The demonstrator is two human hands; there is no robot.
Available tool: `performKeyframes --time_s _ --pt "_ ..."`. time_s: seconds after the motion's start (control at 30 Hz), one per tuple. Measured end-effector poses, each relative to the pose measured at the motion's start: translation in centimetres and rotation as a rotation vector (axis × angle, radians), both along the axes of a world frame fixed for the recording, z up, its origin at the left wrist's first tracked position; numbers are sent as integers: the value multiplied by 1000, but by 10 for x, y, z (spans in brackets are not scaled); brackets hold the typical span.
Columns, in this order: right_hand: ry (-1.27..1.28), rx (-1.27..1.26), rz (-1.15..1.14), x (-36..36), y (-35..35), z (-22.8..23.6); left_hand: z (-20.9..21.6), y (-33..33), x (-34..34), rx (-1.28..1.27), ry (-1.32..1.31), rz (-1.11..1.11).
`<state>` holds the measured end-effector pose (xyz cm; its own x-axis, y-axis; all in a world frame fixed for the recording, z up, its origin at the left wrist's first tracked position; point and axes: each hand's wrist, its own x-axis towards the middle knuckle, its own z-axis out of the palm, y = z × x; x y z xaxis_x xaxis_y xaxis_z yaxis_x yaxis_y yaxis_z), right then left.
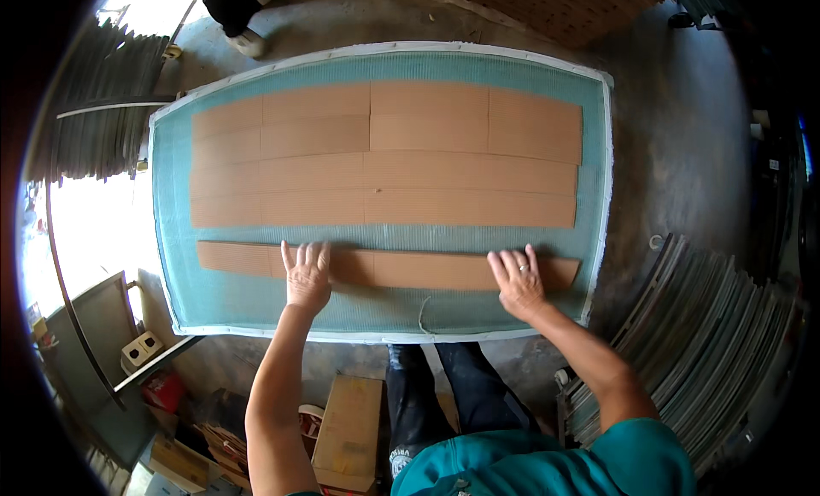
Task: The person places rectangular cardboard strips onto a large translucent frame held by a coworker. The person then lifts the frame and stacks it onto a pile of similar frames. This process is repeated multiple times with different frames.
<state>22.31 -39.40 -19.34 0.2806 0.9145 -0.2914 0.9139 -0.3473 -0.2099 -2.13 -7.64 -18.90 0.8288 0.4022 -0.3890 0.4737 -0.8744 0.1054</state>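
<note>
A long, narrow cardboard strip (427,270), seemingly folded or layered, lies along the near part of a green ribbed table top (231,304). Over its left half, my left hand (307,281) is palm down, with fingers apart and reaching to the strip's far edge. Toward the right end, my right hand (519,284), with a ring on one finger, has its fingers spread across the same edge. Both thumbs and undersides are partly hidden. Beyond the strip, a large creased cardboard sheet (453,167) lies flat, divided by seams and slits.
White edging (608,171) surrounds the table. Stacked thin panels (683,351) stand at the right, with more panels (111,94) at the far left. Cardboard boxes (348,428) sit below the near edge. A person's leg and shoe (248,43) show beyond the table.
</note>
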Motion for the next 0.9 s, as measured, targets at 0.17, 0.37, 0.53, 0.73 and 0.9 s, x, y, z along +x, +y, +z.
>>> performKeyframes --time_s 0.17,0.37,0.53,0.73,0.9 --pt "-37 112 -83 60 75 10 -10 50 52 179 -225 15" --pt "-3 -22 -58 32 37 5 -10 47 25 -43 -63 -82" --pt "-125 63 -16 48 29 24 -7 53 -3 21 -25 -173" --pt "76 -78 58 13 5 37 17 39 -14 -196 -7 -344" --pt "-300 130 -173 73 131 7 -2 125 78 240 -214 -59"
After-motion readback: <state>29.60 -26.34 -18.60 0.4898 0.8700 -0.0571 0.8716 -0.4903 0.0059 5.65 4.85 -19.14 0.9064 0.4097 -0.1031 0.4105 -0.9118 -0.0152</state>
